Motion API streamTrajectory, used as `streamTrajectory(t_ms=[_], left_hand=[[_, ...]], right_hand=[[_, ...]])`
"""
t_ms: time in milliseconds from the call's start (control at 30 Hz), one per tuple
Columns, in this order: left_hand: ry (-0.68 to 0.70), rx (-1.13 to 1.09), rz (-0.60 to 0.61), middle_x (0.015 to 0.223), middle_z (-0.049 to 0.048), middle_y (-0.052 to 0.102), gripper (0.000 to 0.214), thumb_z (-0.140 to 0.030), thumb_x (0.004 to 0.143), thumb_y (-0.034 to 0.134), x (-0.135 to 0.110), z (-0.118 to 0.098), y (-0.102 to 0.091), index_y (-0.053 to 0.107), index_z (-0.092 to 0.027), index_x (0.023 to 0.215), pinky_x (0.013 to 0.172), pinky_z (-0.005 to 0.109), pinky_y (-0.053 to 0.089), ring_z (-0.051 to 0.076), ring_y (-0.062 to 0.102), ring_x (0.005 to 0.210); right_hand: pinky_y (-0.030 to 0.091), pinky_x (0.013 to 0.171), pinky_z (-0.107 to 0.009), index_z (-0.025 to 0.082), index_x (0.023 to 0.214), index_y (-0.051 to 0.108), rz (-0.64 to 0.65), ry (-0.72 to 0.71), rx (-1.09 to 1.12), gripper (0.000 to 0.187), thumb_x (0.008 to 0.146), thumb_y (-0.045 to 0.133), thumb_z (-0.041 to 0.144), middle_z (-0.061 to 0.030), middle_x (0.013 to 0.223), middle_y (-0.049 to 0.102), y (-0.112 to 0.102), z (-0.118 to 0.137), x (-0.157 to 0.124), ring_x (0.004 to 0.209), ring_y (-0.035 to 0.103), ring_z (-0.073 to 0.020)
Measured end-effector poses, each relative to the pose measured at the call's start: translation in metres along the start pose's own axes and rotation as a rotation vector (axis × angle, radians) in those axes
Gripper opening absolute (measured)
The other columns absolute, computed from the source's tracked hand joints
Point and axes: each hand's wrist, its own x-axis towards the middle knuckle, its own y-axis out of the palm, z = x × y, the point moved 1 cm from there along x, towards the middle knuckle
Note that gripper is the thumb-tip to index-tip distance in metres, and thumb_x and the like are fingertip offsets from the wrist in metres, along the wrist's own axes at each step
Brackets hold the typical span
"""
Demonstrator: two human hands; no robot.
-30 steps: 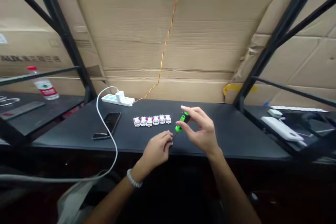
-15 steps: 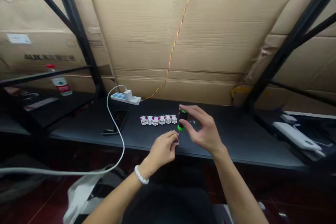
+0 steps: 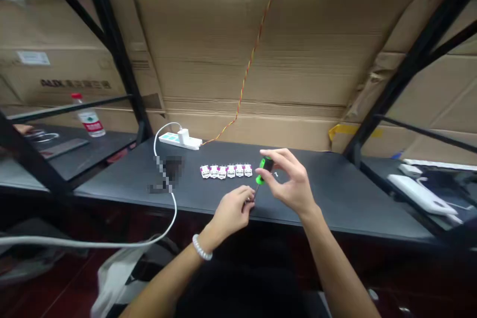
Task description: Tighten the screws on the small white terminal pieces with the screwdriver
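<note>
My right hand (image 3: 292, 181) grips a black and green screwdriver (image 3: 265, 169) by its handle, the thumb and fingers pinched round it. Its thin shaft slants down to the fingertips of my left hand (image 3: 233, 211). Those fingers are closed near the table's front edge on something small that they mostly hide. Behind the hands, several small white and purple parts (image 3: 222, 172) stand side by side in a row. Tiny pale pieces, perhaps screws (image 3: 276, 174), lie just behind my right hand.
A white power strip (image 3: 181, 140) with a plugged-in charger lies at the back left. Its white cable (image 3: 175, 213) loops over the front edge. Black shelf posts (image 3: 395, 84) flank the black table (image 3: 346, 198), and cardboard (image 3: 298, 59) walls the back. A bottle (image 3: 91, 121) stands far left.
The screwdriver's handle has tilted to the right, its tip staying at my left fingers. My right hand has shifted slightly with it. My left hand holds its place.
</note>
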Motion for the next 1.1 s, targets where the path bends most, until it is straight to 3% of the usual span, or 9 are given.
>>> streamTrajectory(t_ms=[67, 267, 433, 633, 733, 800, 967, 1100], left_hand=[[0.0, -0.002, -0.008, 0.111, 0.0057, 0.074, 0.02, -0.003, 0.09, 0.059, 0.0, 0.0, 0.0, 0.064, -0.022, 0.094, 0.095, 0.035, 0.058, 0.023, 0.072, 0.104], [-0.008, 0.003, -0.019, 0.109, 0.0058, 0.073, 0.022, -0.001, 0.087, 0.058, -0.001, -0.001, 0.002, 0.064, -0.022, 0.093, 0.094, 0.037, 0.058, 0.024, 0.072, 0.102], [-0.012, 0.01, -0.034, 0.107, 0.0054, 0.072, 0.024, 0.0, 0.086, 0.057, 0.0, -0.002, 0.003, 0.063, -0.022, 0.091, 0.091, 0.035, 0.058, 0.023, 0.071, 0.099], [-0.026, 0.008, 0.009, 0.102, 0.0042, 0.072, 0.023, -0.003, 0.087, 0.059, 0.001, -0.003, -0.004, 0.063, -0.022, 0.098, 0.087, 0.034, 0.056, 0.023, 0.07, 0.094], [-0.014, -0.042, 0.024, 0.109, 0.0044, 0.073, 0.024, -0.003, 0.087, 0.06, 0.001, -0.002, -0.007, 0.064, -0.023, 0.1, 0.093, 0.034, 0.056, 0.023, 0.071, 0.101], [-0.007, -0.065, 0.017, 0.112, 0.0048, 0.074, 0.025, -0.002, 0.087, 0.059, 0.001, -0.001, -0.008, 0.065, -0.022, 0.1, 0.096, 0.035, 0.056, 0.023, 0.072, 0.104], [0.003, -0.075, 0.026, 0.114, 0.0058, 0.074, 0.028, 0.0, 0.085, 0.06, 0.0, 0.001, -0.007, 0.066, -0.023, 0.1, 0.097, 0.036, 0.057, 0.024, 0.072, 0.106], [0.008, -0.074, 0.013, 0.113, 0.0061, 0.075, 0.025, -0.001, 0.085, 0.061, 0.0, 0.001, -0.007, 0.067, -0.022, 0.097, 0.098, 0.037, 0.058, 0.023, 0.073, 0.106]], right_hand=[[0.063, 0.071, -0.034, 0.028, 0.128, 0.072, -0.017, -0.039, -0.045, 0.035, 0.093, 0.077, 0.028, -0.0067, 0.108, 0.069, -0.001, 0.001, 0.001, 0.08, 0.068, -0.0181], [0.064, 0.091, -0.041, 0.029, 0.141, 0.064, 0.109, -0.006, 0.117, 0.04, 0.103, 0.058, 0.02, -0.0104, 0.132, 0.071, -0.006, 0.004, 0.001, 0.113, 0.072, -0.0249], [0.063, 0.072, -0.034, 0.027, 0.124, 0.074, 0.033, -0.062, -0.022, 0.033, 0.092, 0.08, 0.031, -0.0058, 0.103, 0.07, -0.006, 0.006, 0.005, 0.08, 0.068, -0.0183], [0.063, 0.093, -0.039, 0.028, 0.146, 0.061, 0.158, -0.009, 0.121, 0.043, 0.103, 0.058, 0.02, -0.0106, 0.133, 0.07, -0.004, 0.006, 0.005, 0.114, 0.071, -0.0237], [0.063, 0.08, -0.035, 0.027, 0.132, 0.071, 0.091, -0.019, 0.071, 0.034, 0.097, 0.071, 0.027, -0.0072, 0.112, 0.073, -0.004, 0.004, 0.006, 0.089, 0.07, -0.0194], [0.062, 0.076, -0.035, 0.026, 0.127, 0.073, 0.06, -0.029, 0.007, 0.035, 0.093, 0.078, 0.03, -0.0068, 0.107, 0.069, -0.004, 0.003, 0.006, 0.083, 0.067, -0.0186], [0.061, 0.098, -0.042, 0.029, 0.153, 0.053, 0.194, -0.006, 0.102, 0.052, 0.102, 0.057, 0.019, -0.0115, 0.141, 0.065, -0.003, 0.001, 0.007, 0.123, 0.066, -0.0249], [0.063, 0.082, -0.037, 0.027, 0.136, 0.068, 0.116, -0.017, 0.008, 0.039, 0.097, 0.071, 0.028, -0.0075, 0.112, 0.069, -0.003, 0.0, 0.007, 0.091, 0.069, -0.0201]])
